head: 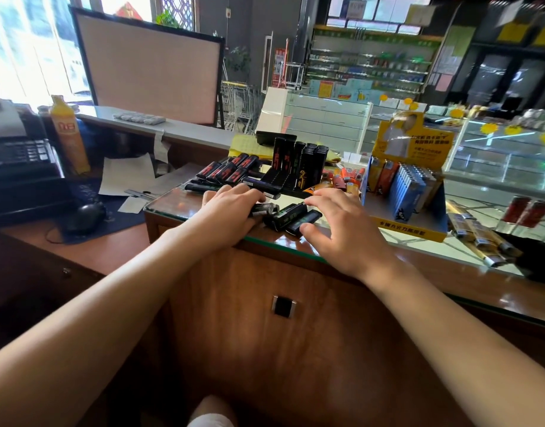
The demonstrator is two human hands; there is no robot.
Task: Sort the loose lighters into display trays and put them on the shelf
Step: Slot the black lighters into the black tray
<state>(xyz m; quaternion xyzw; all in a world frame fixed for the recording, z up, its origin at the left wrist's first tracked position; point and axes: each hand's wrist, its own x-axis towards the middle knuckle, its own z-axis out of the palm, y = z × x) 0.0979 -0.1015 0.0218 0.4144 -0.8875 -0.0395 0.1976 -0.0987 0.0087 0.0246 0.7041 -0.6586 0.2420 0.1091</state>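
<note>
Left hand: the left hand (231,208) is lying palm down at the near edge of the glass counter top (419,245), its fingers curling over a dark lighter with a metal cap (263,209); whether they are truly gripping it I cannot tell.
Right hand: the right hand (342,223) is hovering just right of the left one, fingers spread and relaxed, thumb reaching toward the loose green-marked lighters (292,215); it is grasping nothing.
Loose lighters: the green-marked ones are lying flat between the two hands, touching one another, partly under the right fingertips.
Red-marked lighters: a heap of black lighters with red print (226,172) is lying just beyond the left hand.
Black tray: a black display tray (296,167) is standing behind both hands, with black lighters upright in its rear rows and its front slots showing bare.
Yellow tray: a yellow display tray (419,228) is sitting to the right of the right hand, holding blue lighters (408,191) in upright rows.
Orange lighters: a small pile of orange lighters (343,178) is lying between the two trays.
</note>
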